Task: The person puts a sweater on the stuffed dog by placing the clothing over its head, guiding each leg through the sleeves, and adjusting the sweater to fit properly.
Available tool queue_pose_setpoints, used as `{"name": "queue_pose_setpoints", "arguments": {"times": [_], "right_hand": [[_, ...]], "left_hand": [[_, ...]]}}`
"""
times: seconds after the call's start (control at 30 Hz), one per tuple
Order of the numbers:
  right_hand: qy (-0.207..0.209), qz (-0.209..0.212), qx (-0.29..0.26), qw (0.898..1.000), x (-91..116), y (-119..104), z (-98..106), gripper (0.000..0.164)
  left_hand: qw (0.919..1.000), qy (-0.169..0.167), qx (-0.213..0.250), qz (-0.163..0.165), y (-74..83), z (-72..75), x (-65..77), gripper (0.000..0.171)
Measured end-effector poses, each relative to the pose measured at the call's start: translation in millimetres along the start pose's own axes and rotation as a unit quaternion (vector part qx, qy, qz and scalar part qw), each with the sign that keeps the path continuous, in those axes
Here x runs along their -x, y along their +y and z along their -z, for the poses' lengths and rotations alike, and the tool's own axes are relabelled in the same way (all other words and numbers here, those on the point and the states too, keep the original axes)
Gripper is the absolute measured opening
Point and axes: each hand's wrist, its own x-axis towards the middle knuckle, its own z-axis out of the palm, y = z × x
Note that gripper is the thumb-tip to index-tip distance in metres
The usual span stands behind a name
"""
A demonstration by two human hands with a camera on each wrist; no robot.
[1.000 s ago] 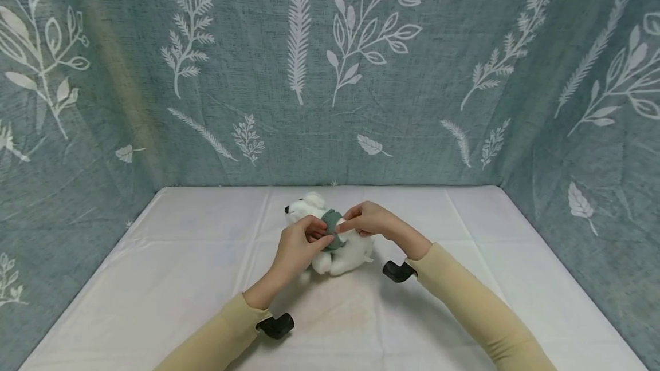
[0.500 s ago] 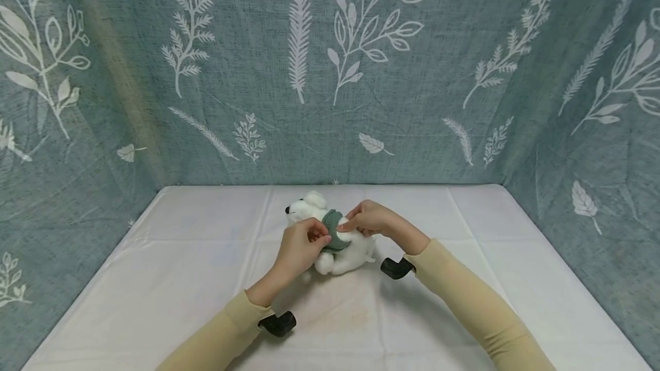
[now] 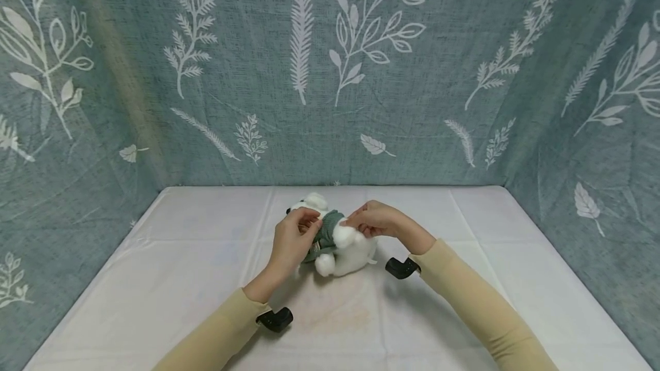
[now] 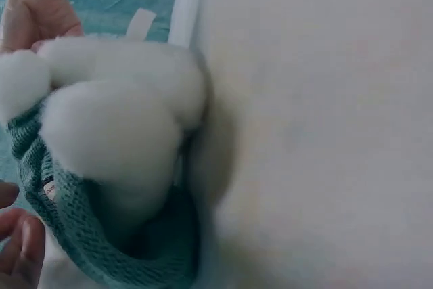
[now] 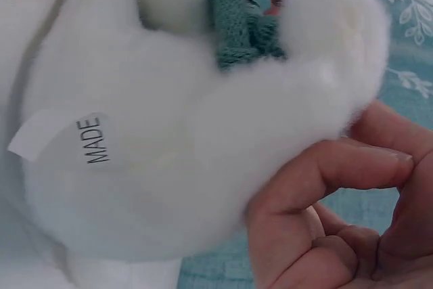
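Note:
A white plush animal (image 3: 356, 253) with a black nose lies on its side on the table, its head to the left. Around its body is a green knitted sweater (image 3: 330, 228), with its loose hem hanging open below a round paw in the left wrist view. My left hand (image 3: 293, 239) is at the sweater's head-side edge with curled fingers, seeming to pinch the knit; its fingertips (image 4: 30, 238) are partly cut off at that view's edge. My right hand (image 3: 378, 219) grips an upper limb (image 5: 331, 52) of the plush between thumb and forefinger.
A white cloth covers the table (image 3: 196, 268). Behind it hangs a grey-green curtain (image 3: 247, 73) with white leaf prints, which also closes both sides. A white tag (image 5: 61, 137) sticks out from the plush's rear. Black wrist mounts (image 3: 275, 319) sit by both cuffs.
My left hand has shifted slightly left and up towards the head. The sweater has slid headward, baring more of the upper limb, and its lower hem now spreads out. The right hand barely moved.

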Motion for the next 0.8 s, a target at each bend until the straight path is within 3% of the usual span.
{"name": "queue_pose_setpoints", "arguments": {"times": [0.37, 0.47, 0.53, 0.67, 0.8], "right_hand": [[0.024, 0.004, -0.004, 1.000, 2.0, 0.6, -3.5, 0.030], [0.021, 0.005, -0.005, 1.000, 3.1, 0.5, -2.5, 0.030], [0.018, 0.002, -0.013, 1.000, 4.0, 0.3, -1.5, 0.030], [0.015, -0.006, -0.023, 1.000, 5.0, 0.2, -0.3, 0.029], [0.015, -0.008, -0.027, 0.999, 5.7, 0.0, 0.1, 0.030]], "left_hand": [[0.9996, -0.014, -0.017, 0.020, 9.4, -7.4, -17.2, 0.009], [0.9975, -0.003, -0.071, -0.005, 8.4, -9.5, -22.8, 0.009], [0.9911, 0.015, -0.129, -0.031, 6.6, -10.2, -27.0, 0.009], [0.9642, 0.056, -0.252, -0.061, 1.0, -8.2, -30.7, 0.010], [0.9488, 0.055, -0.304, -0.067, -1.8, -4.7, -26.9, 0.012]]}}
